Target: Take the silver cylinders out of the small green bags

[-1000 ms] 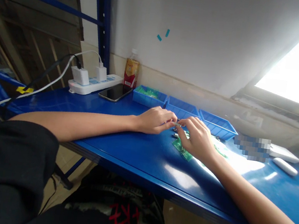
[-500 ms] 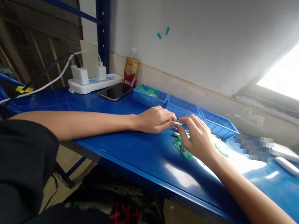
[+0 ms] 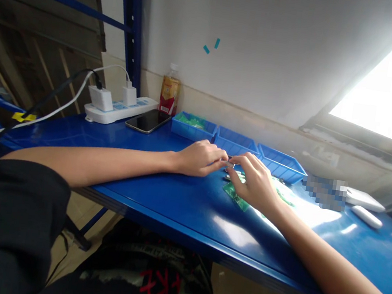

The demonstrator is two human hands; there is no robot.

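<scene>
My left hand point(image 3: 202, 158) is closed, thumb and fingers pinching one end of a small silvery piece point(image 3: 230, 165). From the other side my right hand point(image 3: 254, 180) grips the same piece between thumb and fingertips. It is too small and too covered by fingers for me to name its kind. Both hands are just above the blue tabletop, in front of the bins. Under and beside my right hand lie green plastic packets point(image 3: 235, 196), with some small metal-looking parts partly hidden by the fingers.
Three blue bins point(image 3: 235, 142) stand along the wall; the left one holds green packets. Left of them are a drink bottle point(image 3: 170, 92), a phone point(image 3: 148, 121) and a white power strip point(image 3: 113, 112) with cables. White objects point(image 3: 366, 216) lie at right.
The view has shifted slightly. The fingertips of both hands have closed in around the small piece, so less of it shows. The hands otherwise keep their place.
</scene>
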